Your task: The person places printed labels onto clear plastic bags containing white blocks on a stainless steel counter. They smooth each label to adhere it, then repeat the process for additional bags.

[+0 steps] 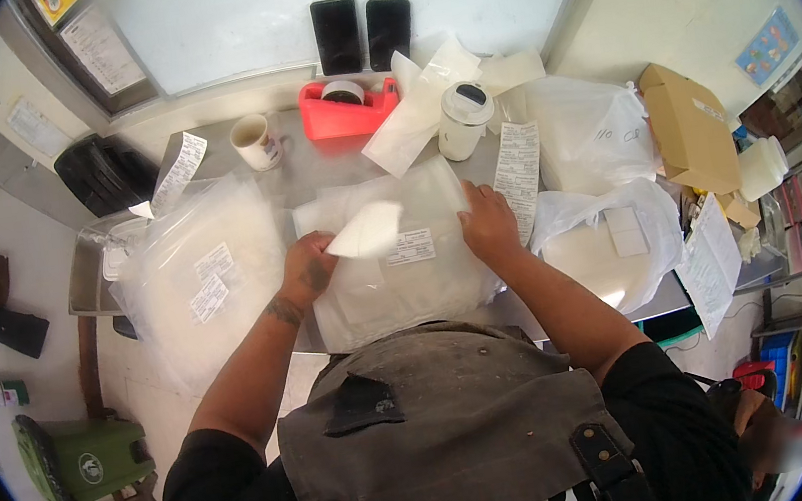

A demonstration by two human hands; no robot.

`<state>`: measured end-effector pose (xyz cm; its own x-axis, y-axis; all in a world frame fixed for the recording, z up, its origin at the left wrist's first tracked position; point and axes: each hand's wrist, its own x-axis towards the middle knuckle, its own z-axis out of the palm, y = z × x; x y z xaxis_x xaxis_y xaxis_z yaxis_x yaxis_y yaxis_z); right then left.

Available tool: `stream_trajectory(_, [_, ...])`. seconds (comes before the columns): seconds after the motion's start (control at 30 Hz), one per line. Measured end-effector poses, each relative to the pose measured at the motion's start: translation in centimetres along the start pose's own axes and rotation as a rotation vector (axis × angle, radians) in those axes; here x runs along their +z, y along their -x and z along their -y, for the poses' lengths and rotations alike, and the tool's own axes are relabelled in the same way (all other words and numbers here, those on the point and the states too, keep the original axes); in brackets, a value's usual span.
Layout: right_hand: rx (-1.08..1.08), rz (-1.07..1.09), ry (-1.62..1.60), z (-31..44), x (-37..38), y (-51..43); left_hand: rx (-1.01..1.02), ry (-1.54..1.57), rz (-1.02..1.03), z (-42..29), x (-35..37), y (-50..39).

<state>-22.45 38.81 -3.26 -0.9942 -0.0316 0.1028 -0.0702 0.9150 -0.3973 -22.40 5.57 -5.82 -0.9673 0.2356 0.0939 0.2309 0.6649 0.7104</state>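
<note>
A stack of clear plastic bags (368,292) lies flat on the metal table before me, with a printed label (408,246) on top. My left hand (312,261) pinches a small white piece of paper (368,230), raised above the stack's left part. My right hand (485,217) rests at the stack's right edge, its fingers on the plastic; whether it grips the bags is not clear. Left of the stack lies another pile of clear plastic bags (218,228) bearing two labels (213,281). A long strip of printed labels (519,168) lies just beyond my right hand.
Behind the bags stand a mug (252,142), a red tape dispenser (346,111) and a white lidded tumbler (464,122). Filled white plastic bags (591,144) and a cardboard box (690,128) sit at the right. Part of a person (760,424) shows at lower right.
</note>
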Motion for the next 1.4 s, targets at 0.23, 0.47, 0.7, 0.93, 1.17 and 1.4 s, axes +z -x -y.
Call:
stream_trajectory(0.23, [-0.328, -0.159, 0.178, 1.6, -0.7, -4.5, 0.129, -0.073, -0.005, -0.4, 0.5, 0.9])
stream_trajectory(0.47, [-0.333, 0.237, 0.345, 1.8, 0.8, -8.2, 0.137, -0.114, 0.021, -0.7, 0.3, 1.2])
stream_trajectory(0.7, [-0.358, 0.140, 0.291, 1.6, 1.3, -8.1, 0.138, -0.116, 0.005, -1.0, 0.2, 1.4])
stream_trajectory(0.93, [-0.463, 0.008, 0.184, 1.7, 1.0, -6.5, 0.209, -0.056, -0.111, -0.7, 0.4, 1.5])
stream_trajectory(1.17, [-0.673, -0.245, 0.002, 3.6, -4.2, -3.6, 0.167, 0.065, -0.277, -2.3, -3.6, 1.4])
stream_trajectory(1.4, [-0.636, -0.154, 0.092, 2.4, -2.6, -2.9, 0.197, -0.041, -0.153, -3.1, -3.6, 0.4])
